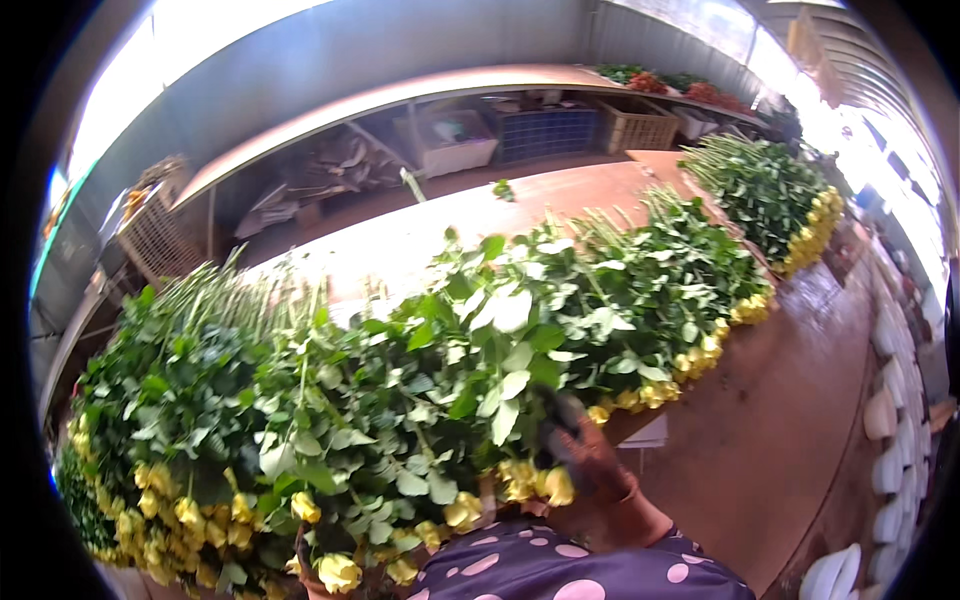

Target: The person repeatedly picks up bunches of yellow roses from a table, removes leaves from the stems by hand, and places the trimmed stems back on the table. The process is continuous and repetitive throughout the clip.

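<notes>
Cut yellow roses with long leafy stems (360, 397) lie across a table, their heads towards me and their stem ends on the far side. My right hand (577, 442), with something dark over the fingers, is at the near edge of the leaves, beside a few yellow rose heads (532, 481); its grip is blurred and cannot be told. My left hand (313, 577) shows only in part at the lower edge, close to a yellow rose (337, 572); leaves and blooms hide most of it.
More yellow roses (757, 195) lie at the table's far right. Behind stands a long shelf (480, 81) with orange-red flowers (646, 82) on it and crates (547, 135) below. White containers (889, 465) line the right side. A lattice basket (161, 240) is at left.
</notes>
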{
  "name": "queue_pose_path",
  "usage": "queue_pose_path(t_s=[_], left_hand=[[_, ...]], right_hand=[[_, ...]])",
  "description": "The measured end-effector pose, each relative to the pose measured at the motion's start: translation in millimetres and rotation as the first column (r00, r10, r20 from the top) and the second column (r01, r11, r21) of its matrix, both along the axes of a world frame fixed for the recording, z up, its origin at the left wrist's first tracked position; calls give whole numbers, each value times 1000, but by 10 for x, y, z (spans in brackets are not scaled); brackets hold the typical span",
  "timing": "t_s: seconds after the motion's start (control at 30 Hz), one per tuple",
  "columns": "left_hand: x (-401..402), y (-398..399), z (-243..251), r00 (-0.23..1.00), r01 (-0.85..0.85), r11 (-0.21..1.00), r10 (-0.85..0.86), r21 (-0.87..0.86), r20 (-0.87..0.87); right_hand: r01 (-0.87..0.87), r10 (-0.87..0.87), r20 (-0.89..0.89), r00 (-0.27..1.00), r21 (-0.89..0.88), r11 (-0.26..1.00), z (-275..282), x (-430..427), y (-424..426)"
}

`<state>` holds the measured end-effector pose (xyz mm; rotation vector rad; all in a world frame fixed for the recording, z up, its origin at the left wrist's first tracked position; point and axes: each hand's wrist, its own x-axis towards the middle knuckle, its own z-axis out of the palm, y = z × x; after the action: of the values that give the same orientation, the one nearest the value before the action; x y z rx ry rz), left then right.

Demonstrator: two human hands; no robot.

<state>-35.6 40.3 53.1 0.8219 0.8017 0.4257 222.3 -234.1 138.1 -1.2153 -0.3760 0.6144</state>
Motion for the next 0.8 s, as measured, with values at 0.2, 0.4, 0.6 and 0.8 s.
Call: queue_pose_path(t_s=[0.2, 0.4, 0.6, 0.8], left_hand=[[408, -412, -150, 987, 79, 994, -67, 79, -144], [691, -593, -154, 979, 183, 971, -165, 151, -123], [911, -598, -254, 981, 182, 944, -192, 274, 10], [984, -526, -20, 914, 371, 435, -16, 821, -405]], right_hand=[[553, -221, 657, 721, -352, 755, 279, 1199, -1199], [895, 296, 888, 351, -226, -384, 643, 2381, -1856], [101, 270, 684, 678, -451, 887, -273, 889, 133], [-452, 461, -6, 887, -209, 867, -668, -442, 923]])
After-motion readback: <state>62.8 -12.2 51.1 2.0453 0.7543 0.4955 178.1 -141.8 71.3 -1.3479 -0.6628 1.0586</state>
